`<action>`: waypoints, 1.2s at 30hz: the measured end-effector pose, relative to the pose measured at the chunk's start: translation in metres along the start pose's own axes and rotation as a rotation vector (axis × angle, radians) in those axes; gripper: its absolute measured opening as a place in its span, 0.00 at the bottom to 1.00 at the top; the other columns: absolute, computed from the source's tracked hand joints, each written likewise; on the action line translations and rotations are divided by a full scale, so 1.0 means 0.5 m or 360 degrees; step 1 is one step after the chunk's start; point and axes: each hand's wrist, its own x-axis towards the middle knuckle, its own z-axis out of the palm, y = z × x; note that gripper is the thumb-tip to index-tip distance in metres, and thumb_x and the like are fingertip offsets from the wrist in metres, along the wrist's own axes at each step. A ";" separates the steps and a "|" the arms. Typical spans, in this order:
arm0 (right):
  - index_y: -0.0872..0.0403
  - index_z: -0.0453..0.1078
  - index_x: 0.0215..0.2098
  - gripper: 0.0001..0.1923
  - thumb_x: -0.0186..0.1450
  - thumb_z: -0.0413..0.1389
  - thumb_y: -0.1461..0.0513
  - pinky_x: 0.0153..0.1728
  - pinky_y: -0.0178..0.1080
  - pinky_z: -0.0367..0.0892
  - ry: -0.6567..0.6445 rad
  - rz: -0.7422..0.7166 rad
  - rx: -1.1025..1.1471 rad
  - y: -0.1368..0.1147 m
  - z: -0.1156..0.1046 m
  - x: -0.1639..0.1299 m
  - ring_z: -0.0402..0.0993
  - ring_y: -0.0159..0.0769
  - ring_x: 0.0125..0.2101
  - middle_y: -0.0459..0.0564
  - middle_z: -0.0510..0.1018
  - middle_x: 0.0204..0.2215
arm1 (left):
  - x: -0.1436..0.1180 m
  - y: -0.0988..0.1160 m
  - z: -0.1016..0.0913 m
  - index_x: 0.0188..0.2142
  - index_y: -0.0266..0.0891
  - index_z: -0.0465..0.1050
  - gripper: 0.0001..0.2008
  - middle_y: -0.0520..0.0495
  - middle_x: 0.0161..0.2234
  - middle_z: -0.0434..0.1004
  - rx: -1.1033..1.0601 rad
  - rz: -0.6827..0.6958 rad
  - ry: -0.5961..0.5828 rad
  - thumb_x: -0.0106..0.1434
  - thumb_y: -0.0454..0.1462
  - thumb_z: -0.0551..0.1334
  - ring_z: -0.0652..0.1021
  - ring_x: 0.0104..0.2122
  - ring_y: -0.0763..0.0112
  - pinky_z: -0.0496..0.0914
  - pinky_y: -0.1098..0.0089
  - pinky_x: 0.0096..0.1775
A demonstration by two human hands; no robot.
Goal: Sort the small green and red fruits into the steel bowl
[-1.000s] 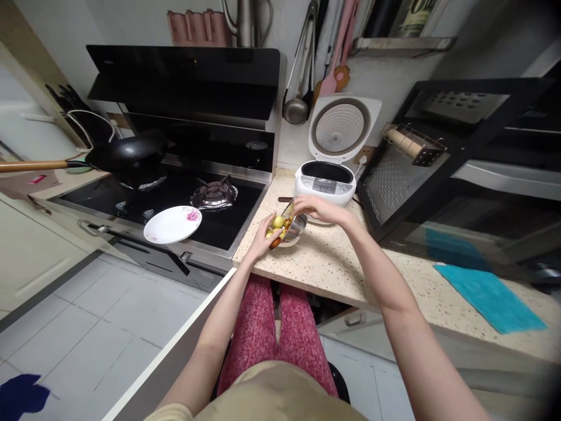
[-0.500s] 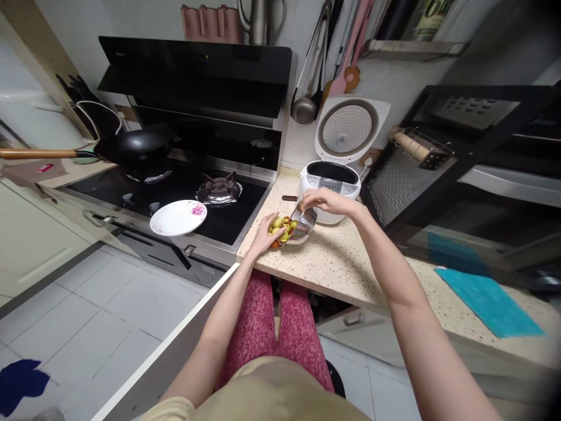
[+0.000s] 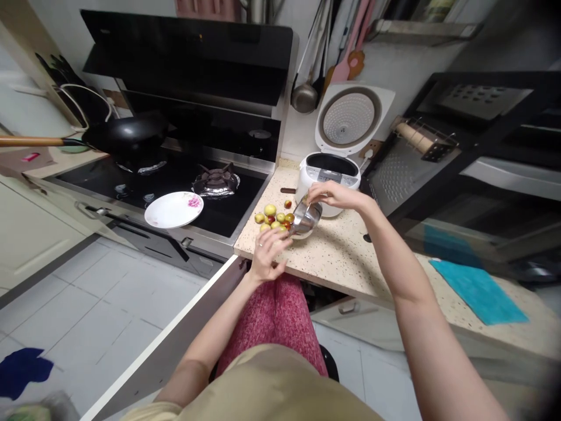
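My right hand [image 3: 333,195] grips the rim of a small steel bowl [image 3: 305,219], which is tipped on its side toward the left on the speckled counter [image 3: 337,257]. Several small green and reddish fruits [image 3: 274,217] lie loose on the counter just left of the bowl's mouth. My left hand [image 3: 268,254] hovers at the counter's front edge below the fruits, fingers spread, holding nothing. An open white rice cooker [image 3: 328,171] stands right behind the bowl.
A black gas hob [image 3: 175,187] lies to the left with a white flowered plate [image 3: 174,209] on its front edge and a black wok [image 3: 127,136] at the back. A black dish rack [image 3: 438,158] stands to the right, a teal cloth [image 3: 477,290] beyond it. Utensils hang on the wall.
The bowl has been tipped further over and the fruits have spilled out onto the counter. My left hand has let go of the bowl's mouth and drawn back toward the counter edge.
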 end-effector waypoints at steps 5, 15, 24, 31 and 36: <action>0.50 0.81 0.43 0.17 0.65 0.52 0.68 0.47 0.43 0.72 0.0079 0.0003 -0.0039 -0.008 0.018 -0.040 0.76 0.38 0.43 0.51 0.81 0.41 | -0.157 0.058 0.007 0.41 0.41 0.79 0.16 0.44 0.35 0.81 -0.0119 0.0379 -0.0861 0.71 0.44 0.54 0.80 0.34 0.64 0.73 0.62 0.39; 0.48 0.81 0.41 0.13 0.72 0.53 0.62 0.46 0.46 0.69 0.0324 -0.0015 -0.0107 -0.026 0.081 -0.118 0.74 0.41 0.42 0.52 0.81 0.38 | -0.471 0.168 0.056 0.46 0.31 0.77 0.23 0.33 0.47 0.82 0.0363 -0.0262 -0.2071 0.62 0.48 0.73 0.79 0.51 0.52 0.66 0.54 0.60; 0.49 0.81 0.40 0.16 0.73 0.50 0.61 0.46 0.49 0.71 0.0652 0.0077 -0.0169 -0.060 0.161 -0.195 0.74 0.45 0.42 0.54 0.80 0.37 | -0.341 0.110 0.005 0.57 0.39 0.70 0.20 0.38 0.53 0.78 0.0240 -0.0744 -0.1070 0.74 0.49 0.59 0.78 0.52 0.56 0.71 0.57 0.54; 0.47 0.81 0.40 0.16 0.71 0.50 0.63 0.51 0.52 0.71 0.0743 0.0265 -0.0148 -0.104 0.191 -0.268 0.76 0.46 0.44 0.52 0.81 0.37 | -0.276 -0.037 -0.095 0.54 0.38 0.72 0.23 0.36 0.52 0.76 0.0405 -0.0667 -0.1057 0.72 0.53 0.57 0.75 0.56 0.48 0.71 0.47 0.58; 0.50 0.80 0.39 0.15 0.73 0.51 0.61 0.54 0.50 0.70 0.0802 0.0351 -0.0140 -0.106 0.196 -0.287 0.76 0.46 0.46 0.57 0.83 0.39 | -0.296 -0.031 -0.131 0.53 0.40 0.71 0.21 0.37 0.57 0.71 0.0366 -0.0788 -0.0968 0.72 0.53 0.58 0.70 0.63 0.50 0.69 0.48 0.63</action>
